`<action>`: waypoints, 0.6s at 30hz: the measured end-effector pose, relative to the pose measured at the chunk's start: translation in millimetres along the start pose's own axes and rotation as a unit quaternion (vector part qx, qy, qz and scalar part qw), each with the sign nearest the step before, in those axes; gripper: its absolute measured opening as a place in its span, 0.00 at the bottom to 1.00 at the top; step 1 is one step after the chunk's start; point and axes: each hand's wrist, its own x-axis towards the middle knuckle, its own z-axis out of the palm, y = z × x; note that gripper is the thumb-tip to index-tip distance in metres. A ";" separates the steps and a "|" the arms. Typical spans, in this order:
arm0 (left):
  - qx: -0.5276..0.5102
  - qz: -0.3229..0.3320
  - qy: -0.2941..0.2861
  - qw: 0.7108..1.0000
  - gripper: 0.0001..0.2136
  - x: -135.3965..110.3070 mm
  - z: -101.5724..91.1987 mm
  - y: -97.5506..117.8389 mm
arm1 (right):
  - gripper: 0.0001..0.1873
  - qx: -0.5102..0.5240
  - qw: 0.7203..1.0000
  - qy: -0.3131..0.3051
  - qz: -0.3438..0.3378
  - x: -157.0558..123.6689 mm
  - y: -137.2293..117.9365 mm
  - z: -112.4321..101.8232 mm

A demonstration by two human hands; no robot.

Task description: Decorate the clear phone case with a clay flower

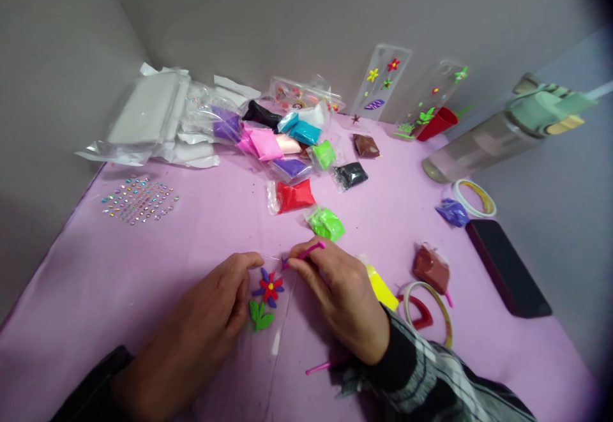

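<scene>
Beside a matte, petalled flower [271,287] on clear plastic [276,342], our right hand [342,288] angles inward, fingers clamped on a pink tool [313,249]; our left hand [211,307] curls, hold unclear.

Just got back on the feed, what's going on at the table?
The right hand holds a pink tool near a clear piece, with the left hand at its other side. A red-and-purple flower and green leaves are on it. Beyond lie a red packet and a green one.
</scene>
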 end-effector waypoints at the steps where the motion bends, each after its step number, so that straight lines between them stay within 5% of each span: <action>1: -0.002 -0.002 0.000 1.000 0.12 0.0 -0.3 0.5 | 0.07 0.038 0.999 0.007 0.025 0.9 -0.5 -1.9; 6: -0.038 -0.020 0.018 0.999 0.12 -0.4 -6.6 4.9 | 0.05 0.269 0.955 0.025 0.120 6.8 -5.9 -13.0; 11: -0.192 -0.038 0.081 0.977 0.15 -6.5 -15.8 16.6 | 0.05 0.404 0.906 -0.020 0.126 7.1 -19.1 -19.3; 18: -0.302 -0.049 0.005 0.952 0.13 -17.3 -8.5 28.6 | 0.04 0.327 0.944 -0.037 0.032 -0.5 -36.3 -17.6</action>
